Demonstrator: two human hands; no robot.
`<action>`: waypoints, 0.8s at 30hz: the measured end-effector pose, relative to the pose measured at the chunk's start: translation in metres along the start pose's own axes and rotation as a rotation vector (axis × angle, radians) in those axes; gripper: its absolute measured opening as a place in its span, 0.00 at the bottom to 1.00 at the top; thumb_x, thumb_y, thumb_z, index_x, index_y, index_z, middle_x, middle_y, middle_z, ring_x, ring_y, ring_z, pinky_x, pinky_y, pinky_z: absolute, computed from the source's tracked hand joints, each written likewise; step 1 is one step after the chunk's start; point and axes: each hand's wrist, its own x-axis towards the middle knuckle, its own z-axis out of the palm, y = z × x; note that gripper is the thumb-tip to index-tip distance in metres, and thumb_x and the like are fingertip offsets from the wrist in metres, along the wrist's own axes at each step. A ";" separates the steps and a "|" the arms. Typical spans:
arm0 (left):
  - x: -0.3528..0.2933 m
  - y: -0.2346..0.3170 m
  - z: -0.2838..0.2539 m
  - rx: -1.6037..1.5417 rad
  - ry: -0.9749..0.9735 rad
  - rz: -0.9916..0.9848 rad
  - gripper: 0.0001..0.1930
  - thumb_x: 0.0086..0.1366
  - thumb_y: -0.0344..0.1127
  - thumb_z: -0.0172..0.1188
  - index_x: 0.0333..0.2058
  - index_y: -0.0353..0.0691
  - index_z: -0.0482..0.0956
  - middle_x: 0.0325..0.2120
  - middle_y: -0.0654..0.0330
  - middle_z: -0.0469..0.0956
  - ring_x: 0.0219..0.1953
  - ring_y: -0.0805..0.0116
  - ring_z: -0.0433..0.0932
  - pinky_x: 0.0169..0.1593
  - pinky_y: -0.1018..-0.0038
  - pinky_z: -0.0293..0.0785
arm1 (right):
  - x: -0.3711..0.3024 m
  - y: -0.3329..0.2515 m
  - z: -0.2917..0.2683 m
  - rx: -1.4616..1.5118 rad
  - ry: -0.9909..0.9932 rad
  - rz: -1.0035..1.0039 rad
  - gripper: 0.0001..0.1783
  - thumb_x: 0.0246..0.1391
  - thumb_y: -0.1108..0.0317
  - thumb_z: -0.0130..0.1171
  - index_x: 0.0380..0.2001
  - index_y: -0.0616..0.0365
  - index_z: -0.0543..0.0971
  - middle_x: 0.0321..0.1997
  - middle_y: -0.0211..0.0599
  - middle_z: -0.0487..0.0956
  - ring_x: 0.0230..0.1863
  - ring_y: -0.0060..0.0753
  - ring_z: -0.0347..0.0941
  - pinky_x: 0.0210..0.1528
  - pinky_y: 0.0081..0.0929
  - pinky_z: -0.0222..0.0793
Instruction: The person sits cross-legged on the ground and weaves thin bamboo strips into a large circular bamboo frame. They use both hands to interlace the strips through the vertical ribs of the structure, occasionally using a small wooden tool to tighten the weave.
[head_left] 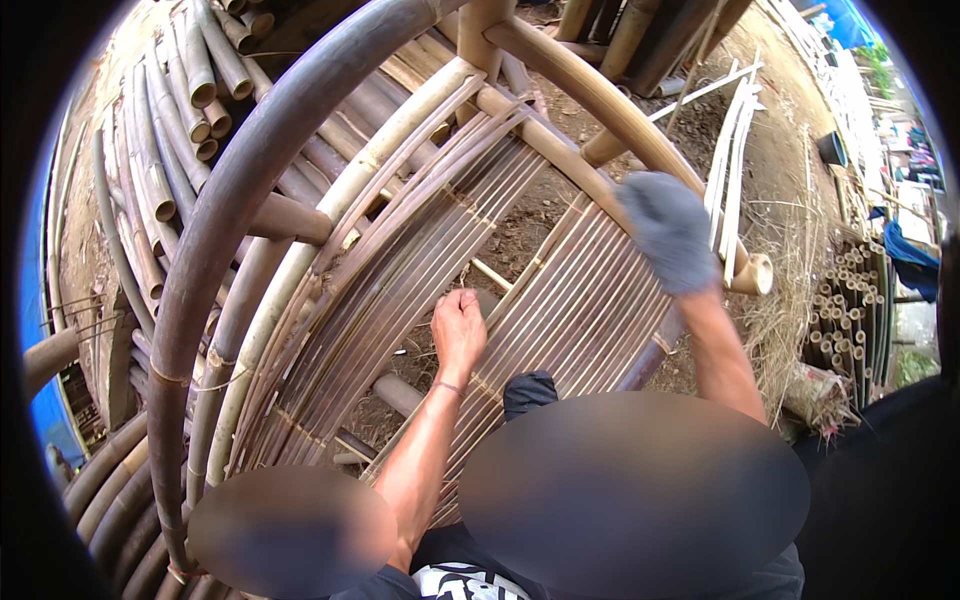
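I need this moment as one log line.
left hand: curled, near bamboo slats | right hand: grey-gloved, near bamboo frame; contact unclear

Right hand (668, 235) is wearing a grey glove (672, 248); left wrist (455, 374) is sporting a thin dark band (450, 387). Black top (450, 546) is showing bold white print (470, 582), forearms (727, 355) showing bare.
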 end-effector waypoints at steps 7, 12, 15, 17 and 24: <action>0.053 -0.051 0.062 -0.210 -0.213 -0.104 0.20 0.58 0.26 0.50 0.49 0.30 0.76 0.42 0.43 0.81 0.45 0.52 0.79 0.51 0.65 0.73 | -0.018 -0.007 0.218 -0.227 -1.227 -0.089 0.13 0.50 0.65 0.60 0.35 0.60 0.85 0.39 0.46 0.85 0.39 0.46 0.82 0.38 0.42 0.76; 0.058 -0.040 0.056 -0.253 -0.378 -0.272 0.15 0.59 0.29 0.58 0.45 0.29 0.79 0.37 0.52 0.83 0.38 0.64 0.79 0.43 0.71 0.74 | -0.010 0.002 0.225 0.119 -1.521 -0.084 0.15 0.48 0.64 0.59 0.37 0.60 0.84 0.40 0.53 0.82 0.38 0.53 0.81 0.41 0.41 0.76; 0.038 -0.027 0.027 -0.225 -0.290 -0.242 0.16 0.61 0.39 0.65 0.37 0.29 0.83 0.34 0.57 0.84 0.36 0.69 0.80 0.41 0.73 0.74 | -0.010 -0.002 0.196 0.083 -1.240 -0.066 0.15 0.47 0.63 0.62 0.37 0.58 0.84 0.38 0.52 0.82 0.39 0.54 0.79 0.44 0.40 0.75; 0.023 -0.018 0.004 -0.510 -0.404 -0.206 0.11 0.63 0.36 0.64 0.37 0.34 0.84 0.30 0.63 0.82 0.31 0.75 0.75 0.37 0.77 0.71 | -0.024 -0.012 0.170 0.307 -0.927 -0.161 0.16 0.50 0.59 0.62 0.39 0.56 0.85 0.41 0.49 0.82 0.43 0.52 0.79 0.48 0.40 0.74; 0.036 0.004 -0.030 -0.771 -0.763 -0.284 0.10 0.65 0.36 0.63 0.42 0.38 0.83 0.33 0.64 0.81 0.30 0.78 0.74 0.35 0.80 0.70 | -0.105 -0.001 0.023 0.881 -0.709 0.800 0.14 0.51 0.65 0.65 0.41 0.55 0.86 0.43 0.33 0.84 0.35 0.19 0.73 0.39 0.22 0.71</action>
